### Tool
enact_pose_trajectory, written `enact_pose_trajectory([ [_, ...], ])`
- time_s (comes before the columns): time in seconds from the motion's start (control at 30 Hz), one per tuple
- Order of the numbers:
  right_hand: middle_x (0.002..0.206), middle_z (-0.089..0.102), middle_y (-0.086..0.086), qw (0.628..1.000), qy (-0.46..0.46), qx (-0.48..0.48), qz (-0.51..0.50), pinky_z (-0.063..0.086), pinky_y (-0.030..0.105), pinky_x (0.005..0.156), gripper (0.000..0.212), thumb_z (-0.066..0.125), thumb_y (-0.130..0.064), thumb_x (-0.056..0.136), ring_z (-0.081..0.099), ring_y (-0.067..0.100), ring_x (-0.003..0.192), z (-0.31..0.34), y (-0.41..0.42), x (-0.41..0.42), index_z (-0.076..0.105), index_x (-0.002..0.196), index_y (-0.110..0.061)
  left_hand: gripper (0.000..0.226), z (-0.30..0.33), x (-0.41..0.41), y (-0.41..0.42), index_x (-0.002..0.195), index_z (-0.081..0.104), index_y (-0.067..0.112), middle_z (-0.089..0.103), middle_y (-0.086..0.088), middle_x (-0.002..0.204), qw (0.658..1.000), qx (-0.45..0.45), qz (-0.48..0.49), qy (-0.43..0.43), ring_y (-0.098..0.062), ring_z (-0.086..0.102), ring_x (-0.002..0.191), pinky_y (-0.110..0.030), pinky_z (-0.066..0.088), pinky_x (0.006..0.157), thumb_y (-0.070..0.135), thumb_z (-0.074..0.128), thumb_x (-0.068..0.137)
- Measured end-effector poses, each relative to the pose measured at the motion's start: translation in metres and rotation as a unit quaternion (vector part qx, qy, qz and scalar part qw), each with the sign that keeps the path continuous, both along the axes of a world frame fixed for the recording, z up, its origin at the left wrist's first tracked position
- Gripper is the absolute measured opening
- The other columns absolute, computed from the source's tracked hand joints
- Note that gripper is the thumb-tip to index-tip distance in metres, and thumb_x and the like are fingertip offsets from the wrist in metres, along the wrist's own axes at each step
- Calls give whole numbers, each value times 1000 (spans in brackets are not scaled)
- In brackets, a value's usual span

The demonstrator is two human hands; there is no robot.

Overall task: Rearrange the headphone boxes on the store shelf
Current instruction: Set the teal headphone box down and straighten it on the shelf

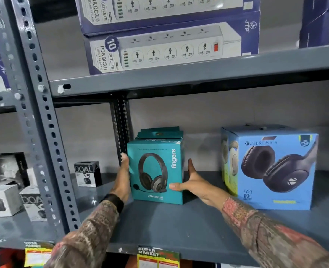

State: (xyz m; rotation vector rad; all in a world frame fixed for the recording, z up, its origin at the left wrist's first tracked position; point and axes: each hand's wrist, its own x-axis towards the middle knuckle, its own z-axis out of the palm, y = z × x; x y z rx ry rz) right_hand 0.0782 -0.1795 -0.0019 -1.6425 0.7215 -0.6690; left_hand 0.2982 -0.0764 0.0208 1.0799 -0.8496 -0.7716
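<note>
A teal "fingers" headphone box (156,171) stands upright on the grey shelf (169,225), with at least one more teal box right behind it. My left hand (123,178) presses flat against its left side. My right hand (194,182) holds its right side, thumb across the lower front corner. Both hands clamp the front box between them. A larger blue Zebronics headphone box (271,169) stands to the right, a gap apart from the teal one.
A slotted upright post (44,132) stands at the left. Small black-and-white boAt boxes (87,174) sit beyond it. Power-strip boxes (165,49) lie stacked on the shelf above. Price tags (158,258) hang from the front edge.
</note>
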Motion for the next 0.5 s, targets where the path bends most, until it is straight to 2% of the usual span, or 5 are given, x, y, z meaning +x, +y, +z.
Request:
enact_pose_trajectory([
  [0.07, 157, 49, -6, 1000, -20, -3, 18, 42, 29, 113, 142, 92, -12, 77, 49, 11, 136, -3, -3, 7, -16, 166, -34, 83, -5, 6, -9, 120, 84, 33, 85, -7, 122, 1000, 0, -25, 14, -25, 84, 107, -37, 69, 75, 86, 25, 96],
  [0.17, 141, 67, -5, 998, -62, -20, 14, 54, 37, 110, 107, 89, -12, 79, 67, 15, 127, -11, -10, 17, 24, 159, -40, 88, -12, 9, -20, 126, 82, 31, 82, -12, 128, 999, 6, -39, 22, -32, 81, 113, -45, 69, 81, 92, 31, 89],
  [0.27, 129, 77, -4, 996, -92, -20, -2, 62, 26, 91, 77, 84, -6, 85, 77, 11, 111, -13, -15, 19, 47, 142, -42, 88, -16, 9, -24, 131, 79, 30, 81, -12, 131, 999, 2, -37, 15, -33, 79, 118, -46, 69, 85, 93, 35, 87],
  [0.37, 121, 81, -2, 994, -106, -1, -19, 63, 23, 81, 70, 81, -3, 88, 80, 12, 104, -16, -14, 20, 51, 144, -32, 78, -19, 9, -23, 119, 84, 38, 85, -5, 124, 999, -10, -39, 6, -27, 82, 113, -39, 69, 80, 85, 26, 97],
  [0.5, 120, 79, -4, 994, -107, 8, -16, 63, 21, 75, 66, 80, -2, 90, 80, 7, 99, -21, -10, 22, 51, 139, -34, 75, -22, 10, -24, 112, 86, 37, 86, -7, 118, 999, -13, -38, 21, -25, 85, 103, -39, 70, 76, 80, 26, 101],
])
